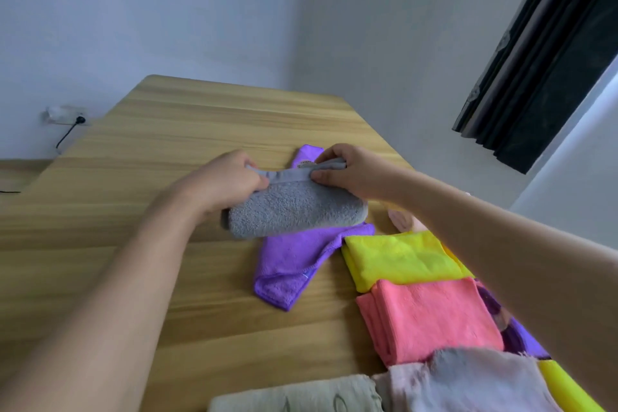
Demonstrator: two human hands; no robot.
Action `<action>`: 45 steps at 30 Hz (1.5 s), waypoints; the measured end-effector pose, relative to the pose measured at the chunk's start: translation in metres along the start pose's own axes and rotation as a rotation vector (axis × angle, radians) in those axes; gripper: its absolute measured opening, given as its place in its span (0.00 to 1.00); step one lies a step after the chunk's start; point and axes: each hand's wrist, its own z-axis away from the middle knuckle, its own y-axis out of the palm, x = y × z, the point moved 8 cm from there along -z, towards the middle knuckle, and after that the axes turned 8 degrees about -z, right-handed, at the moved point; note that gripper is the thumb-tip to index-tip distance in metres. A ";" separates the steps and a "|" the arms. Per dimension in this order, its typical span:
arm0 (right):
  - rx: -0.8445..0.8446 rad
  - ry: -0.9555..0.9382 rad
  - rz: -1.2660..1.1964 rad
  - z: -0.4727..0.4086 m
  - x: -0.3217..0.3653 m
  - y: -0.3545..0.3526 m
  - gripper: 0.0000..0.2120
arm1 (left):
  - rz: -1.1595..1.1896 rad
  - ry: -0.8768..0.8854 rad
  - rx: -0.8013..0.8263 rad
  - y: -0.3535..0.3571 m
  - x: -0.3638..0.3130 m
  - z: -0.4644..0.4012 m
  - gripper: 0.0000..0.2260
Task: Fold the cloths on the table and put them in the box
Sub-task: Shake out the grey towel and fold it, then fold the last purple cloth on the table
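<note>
Table (140,244): one, light wood grain, set against a pale wall.

Grey cloth (294,211): one, folded double into a thick band, lifted above the table between both hands, hemmed edge uppermost.

Purple cloth (294,261): one, loosely folded, flat on the table directly beneath the grey cloth; one far corner showing beyond the hands.

Folded cloths along the right side: yellow cloth (404,259), one; coral-pink cloth (431,318), one, just nearer than the yellow and touching it.

Further cloths at the near edge: pale grey-pink cloth (468,378), one; pale green-grey cloth (294,395), one. Additional purple and yellow fabric partly hidden under the right forearm; count not determinable. Small pink piece (401,219) visible beyond the yellow cloth.

Left hand (230,181): fingers curled, pinching the left end of the grey cloth's hem.

Right hand (347,170): fingers curled, thumb and fingertips pinching the hem's right end.

Wall socket (67,115): one, with a black plug and cable.

Dark curtain (548,53): one, upper right.
</note>
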 end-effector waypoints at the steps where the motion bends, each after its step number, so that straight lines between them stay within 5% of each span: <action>1: 0.022 0.014 0.012 0.007 0.002 -0.002 0.14 | -0.030 0.017 0.034 0.000 -0.005 0.009 0.10; 7: 0.214 0.104 -0.013 0.061 -0.005 0.022 0.15 | -0.065 -0.012 0.381 0.017 -0.001 0.070 0.10; 13: 0.380 0.057 0.306 0.100 -0.012 0.069 0.17 | -0.353 -0.047 0.603 0.050 0.024 0.101 0.08; 24: 0.535 0.147 0.381 0.101 -0.018 0.062 0.21 | -0.451 -0.011 0.759 0.068 0.016 0.093 0.09; 27: 0.404 0.162 0.241 0.083 -0.019 0.046 0.18 | -0.347 0.008 0.720 0.064 0.007 0.079 0.08; 31: 0.221 0.179 0.357 0.044 -0.040 0.019 0.14 | -0.302 0.024 0.543 0.061 0.005 0.042 0.08; 37: 0.248 0.316 0.628 0.010 -0.089 0.020 0.17 | -0.535 0.201 0.553 0.106 -0.006 0.012 0.23; 41: 0.116 0.312 0.343 -0.016 -0.104 0.016 0.19 | -0.787 0.301 0.414 0.110 -0.016 -0.011 0.14; 45: 0.063 0.279 0.301 -0.041 -0.116 0.008 0.22 | -1.094 0.199 0.267 0.080 0.000 -0.048 0.11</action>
